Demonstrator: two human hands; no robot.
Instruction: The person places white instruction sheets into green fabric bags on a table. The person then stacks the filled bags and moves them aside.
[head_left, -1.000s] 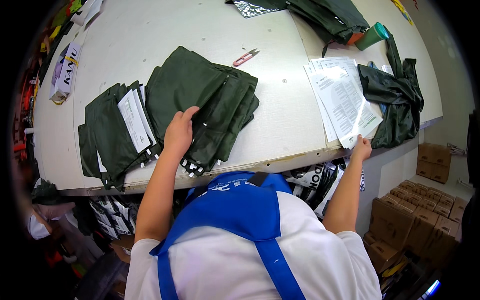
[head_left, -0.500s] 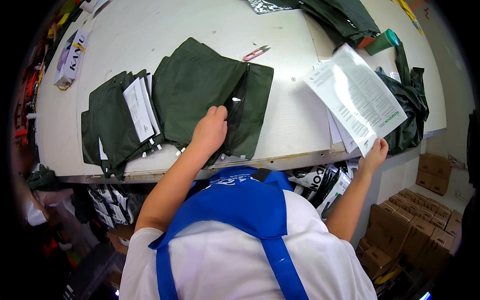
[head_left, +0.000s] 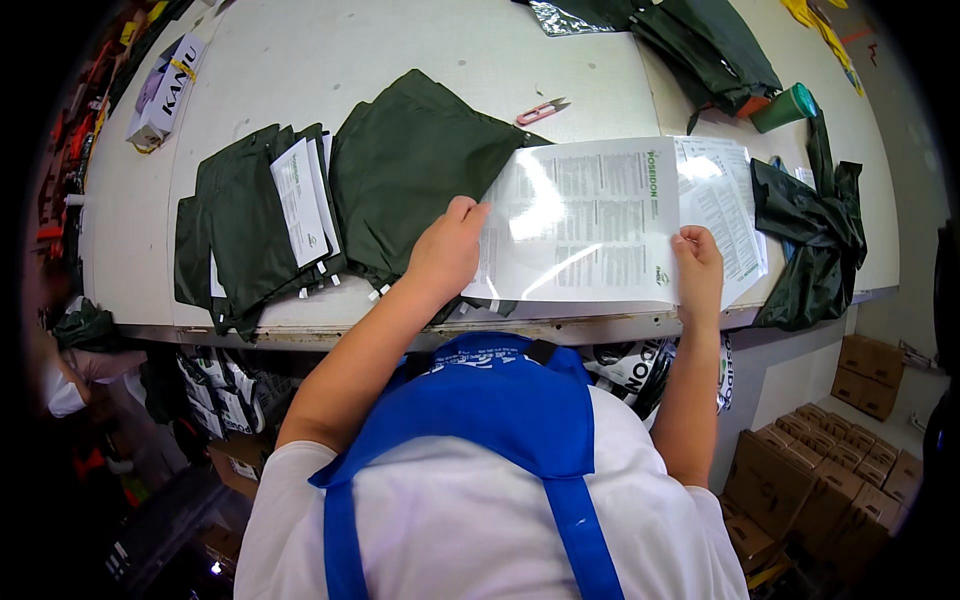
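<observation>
your right hand (head_left: 699, 262) pinches the right edge of a glossy printed sheet (head_left: 585, 225). the sheet is in front of you by the near edge of the table (head_left: 300, 70), its left part over the dark green clothes (head_left: 410, 160) and its right edge overlapping the papers (head_left: 720, 205). your left hand (head_left: 446, 247) has its fingers curled at the sheet's left edge, against the clothes; you can't tell from here whether it grips sheet, cloth or both. to the left, just beside the clothes, lies a smaller green pile (head_left: 235, 215) with white cards (head_left: 300, 200) on it. the pink snips (head_left: 542, 111) lie beyond the sheet. at the far right are a green cup (head_left: 785, 108) and a dark bag (head_left: 810, 235).
</observation>
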